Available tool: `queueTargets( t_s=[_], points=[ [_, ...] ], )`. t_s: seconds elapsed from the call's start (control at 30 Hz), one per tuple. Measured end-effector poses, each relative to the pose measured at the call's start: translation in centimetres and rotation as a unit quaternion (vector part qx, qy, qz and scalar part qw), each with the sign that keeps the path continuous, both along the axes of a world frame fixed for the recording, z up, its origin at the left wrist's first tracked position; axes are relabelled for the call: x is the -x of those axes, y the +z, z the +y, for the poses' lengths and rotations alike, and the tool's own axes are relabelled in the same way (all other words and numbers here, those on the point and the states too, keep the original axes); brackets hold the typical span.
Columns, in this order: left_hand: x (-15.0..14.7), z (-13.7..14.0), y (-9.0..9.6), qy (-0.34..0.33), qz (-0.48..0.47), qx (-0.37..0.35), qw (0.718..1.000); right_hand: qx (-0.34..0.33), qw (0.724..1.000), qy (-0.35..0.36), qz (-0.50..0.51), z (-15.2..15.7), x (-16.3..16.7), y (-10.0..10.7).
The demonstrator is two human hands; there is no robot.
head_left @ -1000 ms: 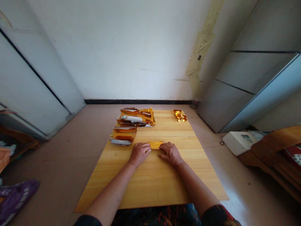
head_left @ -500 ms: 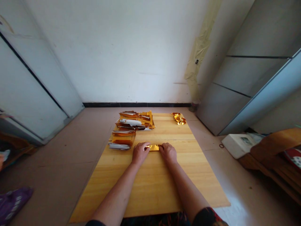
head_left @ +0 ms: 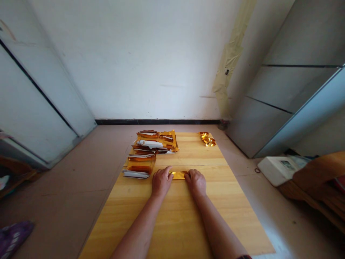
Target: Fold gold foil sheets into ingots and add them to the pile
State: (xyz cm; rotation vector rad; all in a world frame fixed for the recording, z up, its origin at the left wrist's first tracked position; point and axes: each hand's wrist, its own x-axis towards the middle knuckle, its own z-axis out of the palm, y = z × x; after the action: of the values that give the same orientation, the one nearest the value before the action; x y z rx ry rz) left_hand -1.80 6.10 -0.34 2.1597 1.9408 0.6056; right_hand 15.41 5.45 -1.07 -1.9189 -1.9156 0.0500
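A narrow strip of shiny gold foil paper (head_left: 178, 175) lies across the middle of the wooden table, stretched between both hands. My left hand (head_left: 161, 181) is closed on its left end, thumb against the foil, with the index finger a little raised. My right hand (head_left: 196, 181) pinches the right end, fingers curled over it. Both ends of the strip are hidden under the fingers. Just left of my left hand lie stacks of gold and white foil sheets (head_left: 140, 163). Several folded gold foil pieces (head_left: 207, 139) sit at the table's far right corner.
The wooden table (head_left: 178, 219) stands on a tiled floor before a white wall (head_left: 140, 64). A grey refrigerator (head_left: 280, 86) is at the right, with a white foam box (head_left: 275, 169) near it. A purple bag (head_left: 14, 235) lies on the floor at lower left.
The view has shifted slightly, so the table sits lower in the picture. My left index finger has lifted a little from the foil strip; both hands stay at its ends.
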Motion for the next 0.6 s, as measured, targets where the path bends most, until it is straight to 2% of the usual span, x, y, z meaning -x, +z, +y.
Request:
queueTargets(
  t_s=[0.33, 0.6],
  points=[
    [0.00, 0.06, 0.19, -0.002, -0.008, 0.012, 1.000, -0.019, 1.000, 0.001, 0.011, -0.14, -0.07, -0.54],
    [-0.04, -0.05, 0.12, -0.007, 0.000, -0.003, 1.000, 0.022, 0.998, -0.020, 0.053, 0.06, -0.10, -0.23]
  ],
)
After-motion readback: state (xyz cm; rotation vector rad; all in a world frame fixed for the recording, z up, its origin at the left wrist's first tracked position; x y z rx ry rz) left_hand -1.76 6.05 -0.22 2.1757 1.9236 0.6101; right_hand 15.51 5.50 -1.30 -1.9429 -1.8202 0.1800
